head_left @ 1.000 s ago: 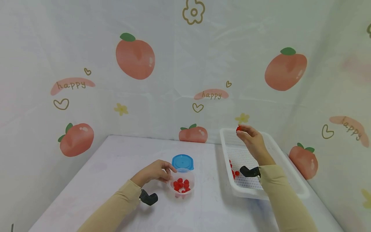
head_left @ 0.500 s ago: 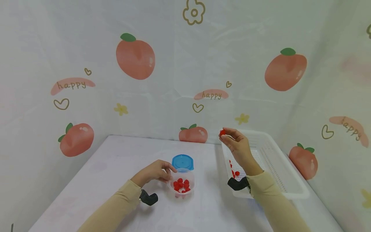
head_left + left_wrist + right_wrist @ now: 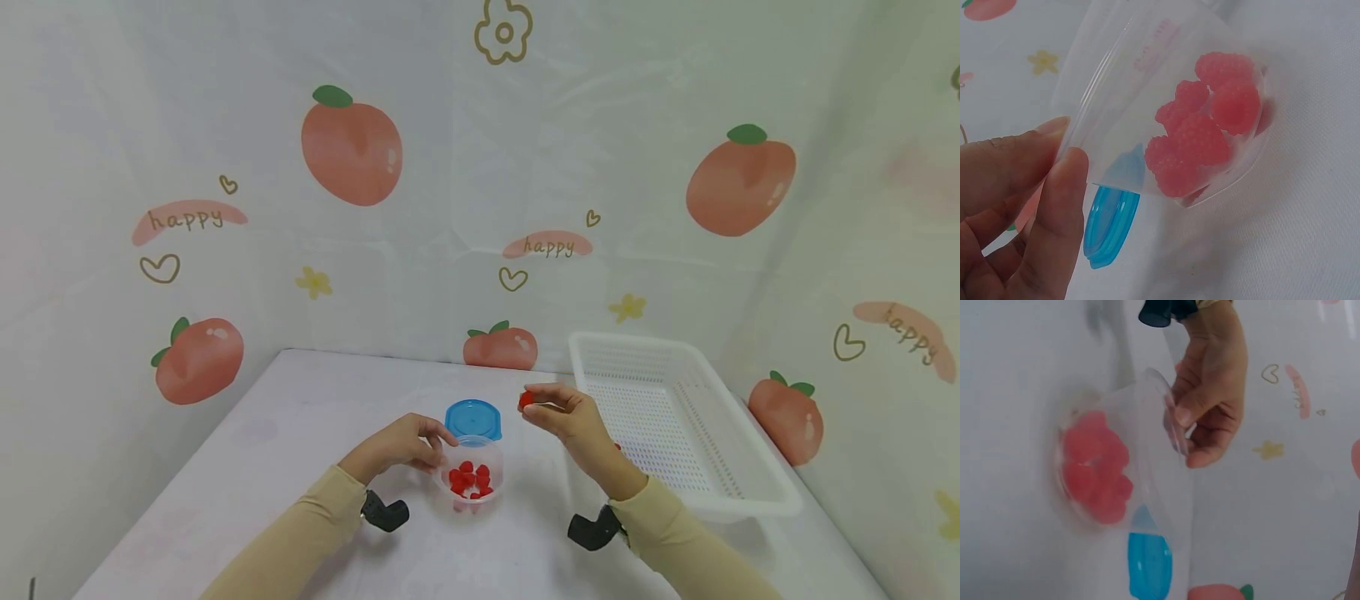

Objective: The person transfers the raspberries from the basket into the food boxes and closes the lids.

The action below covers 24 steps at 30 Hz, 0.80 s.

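My left hand pinches the rim of a clear round plastic container between thumb and finger. Several raspberries lie in the bottom of it, and the container stands upright on the table. To its right, and a little higher in the head view, my right hand holds a single raspberry between thumb and fingertips. The right wrist view shows the left hand at the container's rim, but neither the right fingers nor their raspberry. A blue lid lies just behind the container.
A white perforated basket stands on the right side of the table. One red raspberry shows in it past the right wrist, which hides its near left corner. A printed curtain hangs behind the table.
My right hand has moved left and down from over the basket with the raspberry, and is now close to the container. The left hand and container have stayed in place.
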{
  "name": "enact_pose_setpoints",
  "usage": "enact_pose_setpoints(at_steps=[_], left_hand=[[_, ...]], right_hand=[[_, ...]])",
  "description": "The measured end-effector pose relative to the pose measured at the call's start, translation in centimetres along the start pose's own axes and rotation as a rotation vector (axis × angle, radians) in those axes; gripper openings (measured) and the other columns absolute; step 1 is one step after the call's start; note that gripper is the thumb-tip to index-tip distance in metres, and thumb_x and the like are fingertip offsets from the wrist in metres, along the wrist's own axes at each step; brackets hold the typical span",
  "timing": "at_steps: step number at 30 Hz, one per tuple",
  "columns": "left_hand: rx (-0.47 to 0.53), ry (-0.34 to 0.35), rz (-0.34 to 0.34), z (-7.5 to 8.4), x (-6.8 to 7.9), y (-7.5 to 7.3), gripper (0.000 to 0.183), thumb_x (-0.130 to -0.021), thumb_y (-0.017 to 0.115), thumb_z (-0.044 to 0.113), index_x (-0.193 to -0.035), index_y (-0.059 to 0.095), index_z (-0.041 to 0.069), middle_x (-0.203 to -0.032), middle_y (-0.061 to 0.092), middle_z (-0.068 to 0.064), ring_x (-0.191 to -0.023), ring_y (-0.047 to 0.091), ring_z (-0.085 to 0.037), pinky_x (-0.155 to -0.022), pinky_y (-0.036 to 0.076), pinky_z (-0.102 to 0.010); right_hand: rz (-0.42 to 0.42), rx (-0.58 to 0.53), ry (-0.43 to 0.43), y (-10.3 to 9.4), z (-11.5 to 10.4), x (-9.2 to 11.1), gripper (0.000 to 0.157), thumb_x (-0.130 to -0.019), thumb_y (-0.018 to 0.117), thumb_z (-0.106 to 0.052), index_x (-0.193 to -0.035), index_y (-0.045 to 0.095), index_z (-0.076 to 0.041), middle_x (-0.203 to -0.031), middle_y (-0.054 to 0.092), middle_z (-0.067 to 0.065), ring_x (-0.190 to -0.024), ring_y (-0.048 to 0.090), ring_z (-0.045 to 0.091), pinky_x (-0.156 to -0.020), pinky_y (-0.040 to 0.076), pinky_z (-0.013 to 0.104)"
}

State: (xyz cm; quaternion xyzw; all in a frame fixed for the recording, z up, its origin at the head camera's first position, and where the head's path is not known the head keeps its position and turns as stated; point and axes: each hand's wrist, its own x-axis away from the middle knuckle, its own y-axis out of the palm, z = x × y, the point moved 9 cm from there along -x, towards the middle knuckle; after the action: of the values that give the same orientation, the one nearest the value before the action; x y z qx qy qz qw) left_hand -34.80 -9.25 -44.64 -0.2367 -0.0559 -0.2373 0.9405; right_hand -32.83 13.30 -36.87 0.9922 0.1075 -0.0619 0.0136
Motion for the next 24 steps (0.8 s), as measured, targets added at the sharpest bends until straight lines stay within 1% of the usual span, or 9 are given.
enact_pose_setpoints(at_steps=[2, 3, 6, 10, 13, 17, 24], left_hand=[[-0.003, -0.002, 0.001, 0.0, 0.0, 0.0, 0.028, -0.082, 0.072, 0.002, -0.11, 0.07, 0.002, -0.082, 0.06, -0.007, -0.067, 0.062, -0.016, -0.069, 0.059, -0.03], [-0.004, -0.003, 0.002, 0.1, 0.1, 0.0, 0.028, -0.082, 0.072, 0.002, -0.11, 0.07, 0.002, -0.082, 0.06, -0.007, -0.067, 0.062, -0.016, -0.068, 0.059, -0.03], [-0.004, -0.007, 0.002, 0.1, 0.0, 0.0, 0.028, -0.082, 0.072, 0.002, -0.11, 0.07, 0.002, -0.082, 0.06, -0.007, -0.066, 0.061, -0.016, -0.068, 0.059, -0.03], [-0.001, -0.01, 0.002, 0.1, 0.0, 0.0, 0.029, -0.082, 0.072, 0.002, -0.11, 0.07, 0.002, -0.082, 0.06, -0.007, -0.066, 0.061, -0.016, -0.068, 0.059, -0.029], [-0.003, -0.005, 0.003, 0.1, 0.0, 0.0, 0.029, -0.082, 0.072, 0.002, -0.11, 0.069, 0.001, -0.082, 0.06, -0.007, -0.066, 0.061, -0.016, -0.067, 0.059, -0.029], [-0.002, -0.001, 0.003, 0.0, -0.1, 0.1, 0.029, -0.082, 0.072, 0.002, -0.11, 0.069, 0.001, -0.082, 0.06, -0.007, -0.066, 0.061, -0.016, -0.067, 0.059, -0.029], [0.0, 0.003, 0.0, 0.1, 0.0, 0.1, 0.029, -0.081, 0.072, 0.002, -0.11, 0.07, 0.002, -0.082, 0.059, -0.007, -0.066, 0.061, -0.016, -0.067, 0.059, -0.03]], right_hand=[[-0.018, 0.032, 0.043, 0.6, 1.0, 0.2, 0.043, -0.085, 0.074, -0.016, -0.121, 0.061, 0.003, -0.102, 0.069, 0.001, -0.095, 0.068, 0.018, -0.089, 0.055, 0.03], [-0.026, 0.047, 0.06, 0.9, 1.5, 0.4, 0.043, -0.085, 0.074, -0.016, -0.121, 0.061, 0.002, -0.102, 0.069, 0.001, -0.096, 0.068, 0.019, -0.089, 0.055, 0.03], [-0.078, 0.105, 0.073, 1.7, 3.0, 0.7, 0.041, -0.086, 0.073, -0.016, -0.12, 0.061, 0.004, -0.102, 0.07, 0.004, -0.098, 0.069, 0.025, -0.088, 0.055, 0.03], [-0.132, 0.154, 0.08, 2.5, 4.9, 1.2, 0.039, -0.087, 0.072, -0.017, -0.118, 0.063, 0.005, -0.102, 0.072, 0.009, -0.096, 0.07, 0.024, -0.087, 0.056, 0.03], [-0.142, 0.188, 0.095, 2.8, 6.0, 1.5, 0.04, -0.086, 0.073, -0.018, -0.117, 0.064, 0.006, -0.103, 0.072, 0.012, -0.092, 0.07, 0.018, -0.086, 0.057, 0.031], [-0.131, 0.237, 0.11, 2.8, 6.8, 1.7, 0.04, -0.085, 0.074, -0.016, -0.116, 0.064, 0.006, -0.104, 0.072, 0.014, -0.092, 0.07, 0.019, -0.084, 0.058, 0.033], [-0.105, 0.287, 0.1, 2.8, 7.0, 1.5, 0.034, -0.085, 0.073, -0.011, -0.114, 0.067, 0.005, -0.103, 0.072, 0.016, -0.09, 0.069, 0.021, -0.081, 0.059, 0.035]])
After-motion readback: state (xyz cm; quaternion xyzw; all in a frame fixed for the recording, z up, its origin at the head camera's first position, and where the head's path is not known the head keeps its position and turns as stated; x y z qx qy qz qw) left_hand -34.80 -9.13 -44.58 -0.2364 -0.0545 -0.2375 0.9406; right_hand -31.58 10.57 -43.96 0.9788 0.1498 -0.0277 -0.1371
